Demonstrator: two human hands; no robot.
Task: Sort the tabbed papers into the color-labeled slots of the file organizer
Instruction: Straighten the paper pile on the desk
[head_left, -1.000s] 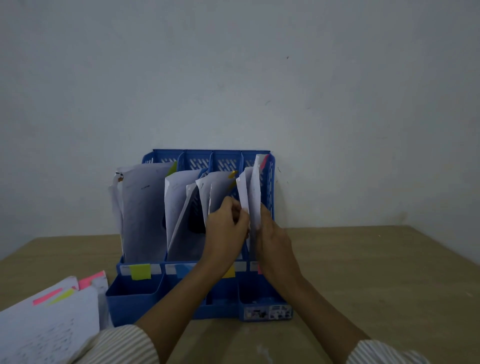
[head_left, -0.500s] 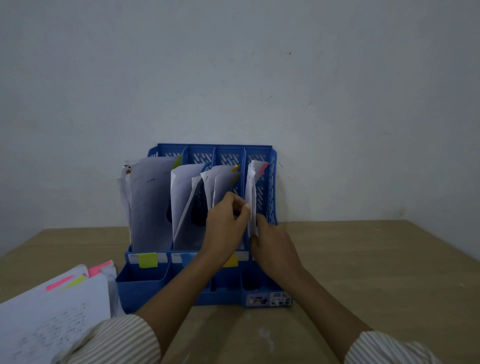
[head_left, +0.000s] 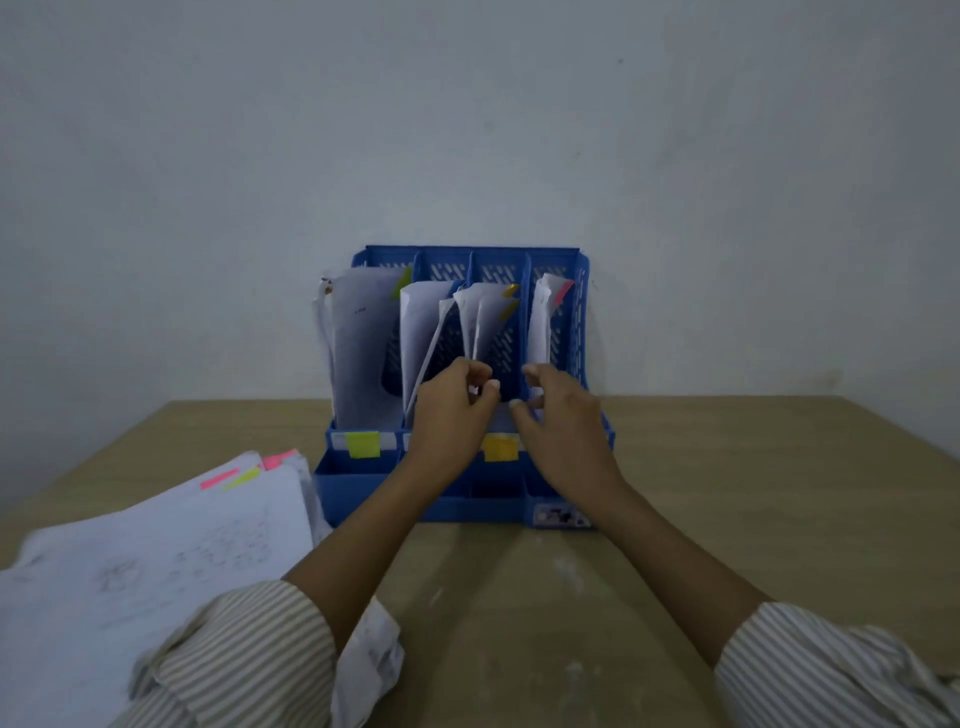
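Getting dim, bluish feed; light seeming soft and diffuse, source not showing. Wall (head_left: 467, 130) darkening toward corners, vignetting. File organizer (head_left: 576, 332) throwing faint shadow on wall at its right. Paper stack (head_left: 156, 561) at lower left smearing, print unreadable. Striped sleeves (head_left: 249, 660) stretching, blurring at bottom edge. No glare showing.

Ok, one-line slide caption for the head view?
Both hands, left and right, at the blue organizer, beside the pink-tabbed papers; unsorted stack waits left.
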